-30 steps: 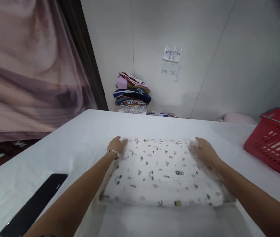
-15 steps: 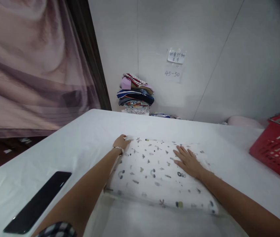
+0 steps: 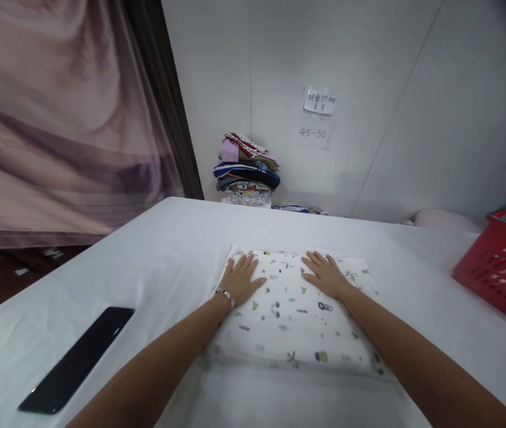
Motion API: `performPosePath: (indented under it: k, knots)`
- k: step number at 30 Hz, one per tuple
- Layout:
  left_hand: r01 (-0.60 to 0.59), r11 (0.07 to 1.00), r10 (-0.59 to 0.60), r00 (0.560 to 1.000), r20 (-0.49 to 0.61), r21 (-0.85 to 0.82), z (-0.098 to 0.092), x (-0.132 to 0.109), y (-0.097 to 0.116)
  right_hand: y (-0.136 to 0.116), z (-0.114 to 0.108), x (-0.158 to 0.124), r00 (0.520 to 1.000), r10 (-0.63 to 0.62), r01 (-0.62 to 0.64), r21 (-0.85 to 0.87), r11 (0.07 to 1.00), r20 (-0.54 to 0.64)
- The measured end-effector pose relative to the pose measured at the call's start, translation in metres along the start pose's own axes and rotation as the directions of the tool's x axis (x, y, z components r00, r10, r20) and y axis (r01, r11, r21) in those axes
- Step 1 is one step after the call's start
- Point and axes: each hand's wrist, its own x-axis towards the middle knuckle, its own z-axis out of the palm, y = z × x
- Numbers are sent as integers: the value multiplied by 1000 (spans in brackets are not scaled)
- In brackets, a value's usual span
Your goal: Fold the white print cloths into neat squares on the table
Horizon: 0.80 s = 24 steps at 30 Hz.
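Observation:
A folded white cloth [image 3: 288, 324] with small printed shapes lies flat in the middle of the table. My left hand [image 3: 240, 280] rests palm down on its far left part, fingers spread, a bracelet at the wrist. On the cloth's far right part my right hand [image 3: 325, 276] is also laid flat, its fingers apart. Neither hand grasps anything. The palms hide small areas of the cloth under them.
The white table [image 3: 159, 244] bears a flat black slab-like object [image 3: 79, 359] at the left. A stack of folded fabrics [image 3: 247, 169] stands behind the far edge. At the right is a red basket [image 3: 502, 267]. A pinkish curtain [image 3: 57, 119] hangs on the left.
My left hand has moved from the cloth's far left edge rightward onto its top and now lies spread there. My right hand has slid slightly left and away from me.

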Motion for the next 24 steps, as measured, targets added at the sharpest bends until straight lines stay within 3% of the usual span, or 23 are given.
performPosePath:
  k: [4,6,9,11,14,17,24]
  knots:
    - [-3,999,2,1000,-16,-34,-4,2,-3,3,-9,-3,1000,3,-3,58,998,3]
    - [-2,998,0,999,-34,-63,-11,6,-4,9,-18,-9,996,65,-61,60,996,-60]
    - [-42,996,30,988,-148,-74,-27,18,-1,27,-34,-19,977,177,-173,42,984,-117]
    - [-123,992,111,970,-216,-39,-37,33,8,39,-42,-23,982,177,-176,19,984,-60]
    - [-222,975,223,969,-104,19,-43,58,27,48,-50,-21,987,142,-136,-73,988,72]
    - [-230,972,226,972,67,52,-41,77,40,50,-54,-9,974,172,-150,-147,978,148]
    - [-228,973,223,969,109,38,-39,93,43,54,-58,11,954,200,-167,-158,973,225]
